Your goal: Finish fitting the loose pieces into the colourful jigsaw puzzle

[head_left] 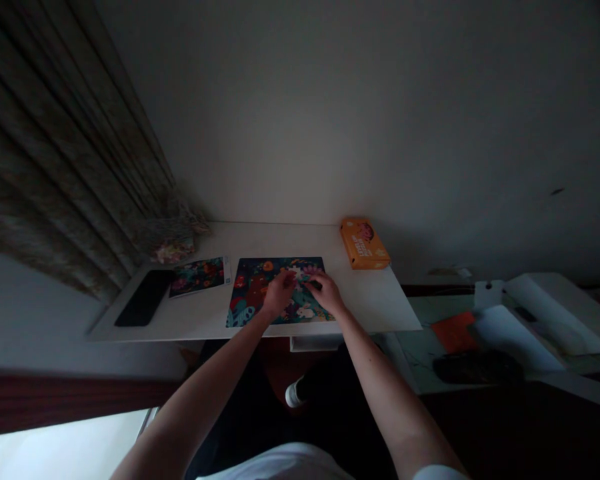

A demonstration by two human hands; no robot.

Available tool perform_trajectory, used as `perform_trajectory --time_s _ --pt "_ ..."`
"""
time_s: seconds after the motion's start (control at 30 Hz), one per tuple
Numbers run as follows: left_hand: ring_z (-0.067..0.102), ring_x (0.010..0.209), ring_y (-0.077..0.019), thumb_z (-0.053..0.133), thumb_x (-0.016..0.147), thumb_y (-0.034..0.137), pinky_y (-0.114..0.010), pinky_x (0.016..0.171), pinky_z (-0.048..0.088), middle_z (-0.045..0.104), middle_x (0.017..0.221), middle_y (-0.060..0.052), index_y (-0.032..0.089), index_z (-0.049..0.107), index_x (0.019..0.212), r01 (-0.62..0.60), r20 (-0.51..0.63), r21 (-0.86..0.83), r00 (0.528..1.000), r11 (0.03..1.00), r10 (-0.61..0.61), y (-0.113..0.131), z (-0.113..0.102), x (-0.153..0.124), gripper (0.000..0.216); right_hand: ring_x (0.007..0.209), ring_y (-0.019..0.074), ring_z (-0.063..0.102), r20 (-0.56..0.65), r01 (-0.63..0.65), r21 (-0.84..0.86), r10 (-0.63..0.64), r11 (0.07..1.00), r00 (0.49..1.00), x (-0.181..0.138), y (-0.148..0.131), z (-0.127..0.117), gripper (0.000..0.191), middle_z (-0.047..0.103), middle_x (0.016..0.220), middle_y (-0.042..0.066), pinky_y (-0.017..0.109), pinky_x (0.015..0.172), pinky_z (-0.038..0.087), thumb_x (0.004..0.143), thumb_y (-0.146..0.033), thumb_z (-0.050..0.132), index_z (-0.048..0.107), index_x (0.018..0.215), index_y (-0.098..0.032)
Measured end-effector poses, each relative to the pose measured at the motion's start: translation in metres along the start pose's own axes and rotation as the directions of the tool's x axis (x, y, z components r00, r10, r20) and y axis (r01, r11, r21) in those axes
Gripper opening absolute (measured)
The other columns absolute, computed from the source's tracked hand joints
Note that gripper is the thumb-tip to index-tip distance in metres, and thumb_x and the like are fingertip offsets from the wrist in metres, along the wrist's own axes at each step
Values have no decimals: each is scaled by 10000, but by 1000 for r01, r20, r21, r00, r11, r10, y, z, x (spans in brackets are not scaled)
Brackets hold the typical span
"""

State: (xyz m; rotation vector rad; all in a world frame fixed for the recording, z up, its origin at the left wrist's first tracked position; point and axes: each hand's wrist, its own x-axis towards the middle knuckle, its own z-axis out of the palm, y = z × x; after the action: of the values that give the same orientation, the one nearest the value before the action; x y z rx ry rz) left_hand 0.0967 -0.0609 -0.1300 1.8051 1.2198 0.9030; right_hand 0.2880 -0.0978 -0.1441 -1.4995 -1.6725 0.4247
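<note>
A white top (285, 462) is worn at the bottom middle of the frame. A pale sleeve (437, 473) is seen to its right. Black pants (245, 417) and a white shoe (293, 395) are worn too, higher up.

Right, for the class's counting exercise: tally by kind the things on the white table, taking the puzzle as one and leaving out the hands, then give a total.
Jigsaw puzzle: 1
Printed picture sheet: 1
Orange box: 1
Dark flat slab: 1
Bunch of flowers: 1
Total: 5
</note>
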Motion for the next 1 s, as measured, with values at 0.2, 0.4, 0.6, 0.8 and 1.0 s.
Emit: perform_trajectory --time_s 0.2,0.4,0.6,0.8,1.0 --pt "573 1368 -317 624 976 399 -560 1254 321 610 1450 -121 254 634 1379 -359 266 506 930 785 254 -8 -33 -42 428 681 210 623 -63 -226 296 255 928 965 4 16 -2 483 685 714 25 306 652 481 841 -686 642 722 797 -212" --pt "469 1471 -333 559 1005 564 -605 1293 187 516 1578 -133 260 566 1486 -432 365 651 899 625 241 -14 -44 -65 569 680 177 595 -106 -260 553 376 791 920 6 14 -10 408 654 676 -13 282 644 441 730 -605 785 692 743 -207" --pt "409 1516 -317 461 1052 547 -610 1289 203 476 1619 -105 263 531 1521 -420 386 682 902 598 194 -10 -42 -66 553 683 157 618 -101 -252 787 521 563 848 8 10 -15 407 670 692 -38 264 642 455 611 -511 892 638 742 -221" --pt "395 1525 -313 418 1068 532 -611 1279 228 473 1622 -109 254 532 1522 -403 384 677 907 616 171 -9 -43 -67 544 725 216 720 -17 -325 810 573 489 819 15 6 -23 488 716 752 -32 321 655 547 585 -522 912 561 793 -253" --pt "402 1520 -310 423 1070 509 -613 1270 245 483 1613 -116 256 546 1510 -404 381 654 906 639 184 -8 -43 -67 523 619 161 651 199 -391 538 338 747 920 51 7 -19 456 704 707 -42 248 572 478 605 -415 901 675 959 -238"
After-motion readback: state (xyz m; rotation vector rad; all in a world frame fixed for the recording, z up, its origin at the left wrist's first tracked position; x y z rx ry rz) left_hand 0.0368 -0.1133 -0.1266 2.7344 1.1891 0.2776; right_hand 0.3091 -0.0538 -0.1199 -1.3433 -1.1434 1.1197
